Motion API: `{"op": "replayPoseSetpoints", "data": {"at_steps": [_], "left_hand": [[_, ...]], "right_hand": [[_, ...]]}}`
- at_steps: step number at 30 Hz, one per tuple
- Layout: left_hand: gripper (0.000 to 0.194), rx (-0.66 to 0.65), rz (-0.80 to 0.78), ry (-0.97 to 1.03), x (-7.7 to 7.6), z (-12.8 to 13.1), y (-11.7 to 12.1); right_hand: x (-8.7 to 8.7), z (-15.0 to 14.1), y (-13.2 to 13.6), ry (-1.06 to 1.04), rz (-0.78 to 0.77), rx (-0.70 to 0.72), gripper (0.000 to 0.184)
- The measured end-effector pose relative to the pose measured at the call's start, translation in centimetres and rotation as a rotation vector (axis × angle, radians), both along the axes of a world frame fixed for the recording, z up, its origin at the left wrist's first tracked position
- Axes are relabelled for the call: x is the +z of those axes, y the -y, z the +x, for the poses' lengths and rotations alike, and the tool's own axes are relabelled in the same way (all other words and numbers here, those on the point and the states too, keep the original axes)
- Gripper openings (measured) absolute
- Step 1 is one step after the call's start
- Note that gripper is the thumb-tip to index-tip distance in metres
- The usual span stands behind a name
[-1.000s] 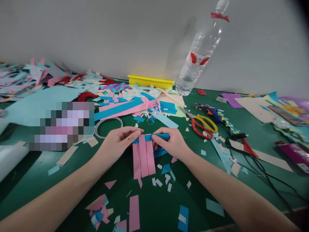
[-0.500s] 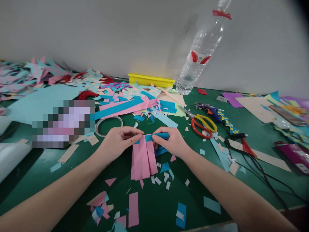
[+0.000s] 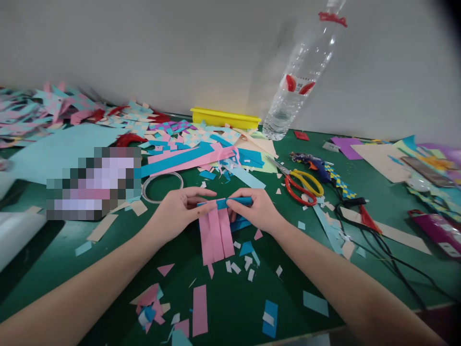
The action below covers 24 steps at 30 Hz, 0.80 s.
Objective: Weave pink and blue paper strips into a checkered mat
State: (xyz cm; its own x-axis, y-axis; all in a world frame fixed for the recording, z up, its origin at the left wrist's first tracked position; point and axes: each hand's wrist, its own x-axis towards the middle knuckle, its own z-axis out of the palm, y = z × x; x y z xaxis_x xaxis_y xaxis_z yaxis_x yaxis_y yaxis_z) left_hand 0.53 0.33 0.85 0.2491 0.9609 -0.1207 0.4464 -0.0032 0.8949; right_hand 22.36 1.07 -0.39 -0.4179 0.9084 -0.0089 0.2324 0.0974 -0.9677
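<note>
Just above the green table, a blue paper strip (image 3: 240, 201) runs crosswise through several hanging pink paper strips (image 3: 216, 235). My right hand (image 3: 254, 211) pinches the blue strip near its right end. At its left end is my left hand (image 3: 180, 207), thumb pressed along the strip where it meets the pink ones. The left index finger sits a little above the strip, and the other left fingers are partly hidden behind. More blue paper (image 3: 240, 223) shows below my right fingers.
Scissors (image 3: 304, 187) and a glue gun (image 3: 317, 166) lie to the right, with black cords (image 3: 392, 264). A tape ring (image 3: 144, 192) and a blurred-out phone (image 3: 97, 185) are at left. A plastic bottle (image 3: 298, 86) stands behind. Paper scraps (image 3: 200, 310) litter the green table (image 3: 237, 312).
My left index finger has lifted slightly off the blue strip. The pink strips swung and fanned out, then drew together again. My right hand keeps its pinch.
</note>
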Motion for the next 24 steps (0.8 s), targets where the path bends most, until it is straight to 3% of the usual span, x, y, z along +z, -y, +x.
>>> {"op": "replayPoseSetpoints", "data": {"at_steps": [15,19,24], "left_hand": [[0.041,-0.046,0.021,-0.012,-0.3,-0.23,0.05],[0.039,-0.071,0.012,-0.015,-0.31,-0.24,0.08],[0.045,-0.084,0.024,-0.053,-0.31,-0.11,0.12]], "right_hand": [[0.05,0.18,0.07,0.004,0.029,0.025,0.019],[0.31,0.18,0.21,-0.015,0.088,0.008,0.032],[0.11,-0.06,0.22,-0.015,0.061,0.027,0.025]]}}
